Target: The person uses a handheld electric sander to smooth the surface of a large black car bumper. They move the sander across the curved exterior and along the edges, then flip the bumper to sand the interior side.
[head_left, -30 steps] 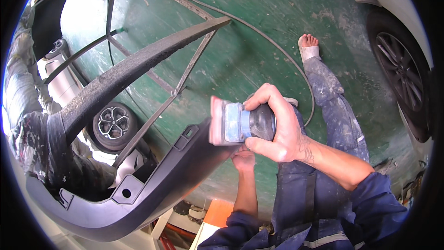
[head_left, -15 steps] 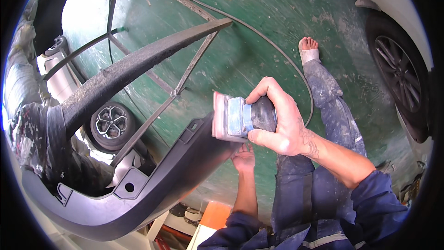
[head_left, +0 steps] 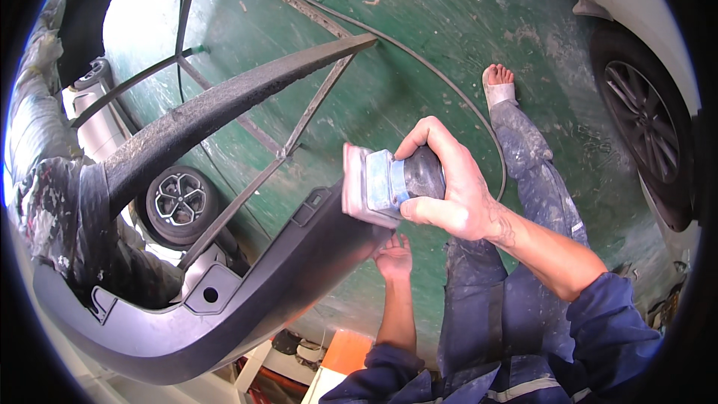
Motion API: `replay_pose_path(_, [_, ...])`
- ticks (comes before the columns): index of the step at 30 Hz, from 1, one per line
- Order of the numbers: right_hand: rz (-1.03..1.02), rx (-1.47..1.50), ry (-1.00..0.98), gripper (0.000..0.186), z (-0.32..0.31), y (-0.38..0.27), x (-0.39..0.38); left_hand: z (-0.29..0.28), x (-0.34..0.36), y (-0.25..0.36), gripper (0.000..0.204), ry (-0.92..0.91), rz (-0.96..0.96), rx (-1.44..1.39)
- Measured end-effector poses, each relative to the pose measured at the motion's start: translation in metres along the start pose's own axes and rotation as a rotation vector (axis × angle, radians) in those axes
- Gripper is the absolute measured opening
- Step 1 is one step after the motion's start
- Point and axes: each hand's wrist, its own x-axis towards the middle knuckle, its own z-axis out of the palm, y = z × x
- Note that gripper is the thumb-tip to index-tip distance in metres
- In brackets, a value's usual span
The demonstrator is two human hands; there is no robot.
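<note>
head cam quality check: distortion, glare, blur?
Head view: strong fisheye, with a black rim at the corners and the dark grey plastic car bumper bowed. Blown-out white glare along the lower left edge. The right hand gripping the grey-and-blue hand sander is sharp; the left hand under the bumper sits in shade.

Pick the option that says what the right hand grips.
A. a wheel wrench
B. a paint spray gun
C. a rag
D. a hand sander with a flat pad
D: the right hand is closed around the dark body of a hand sander, its flat pad turned toward the grey car bumper, while the left hand rests against the bumper's end.
</note>
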Motion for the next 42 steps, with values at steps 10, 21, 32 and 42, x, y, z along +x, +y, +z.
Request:
replay_pose_path(10, [0.007, -0.036, 0.054, 0.054, 0.017, 0.051, -0.038, -0.009, 0.006, 0.0, 0.051, 0.007, -0.008, -0.005])
replay_pose_path(21, [0.008, -0.099, 0.123, 0.055, 0.017, 0.011, -0.014, -0.024, 0.01, -0.004, 0.048, -0.082, 0.004, -0.018])
replay_pose_path(32, [-0.001, -0.148, 0.185, 0.055, 0.035, 0.041, -0.042, -0.032, 0.015, -0.014, 0.065, -0.122, 0.041, -0.004])
replay_pose_path(42, [-0.143, -0.194, 0.318, 0.056, 0.038, 0.134, -0.131, -0.005, -0.009, -0.054, 0.078, -0.169, 0.07, -0.046])
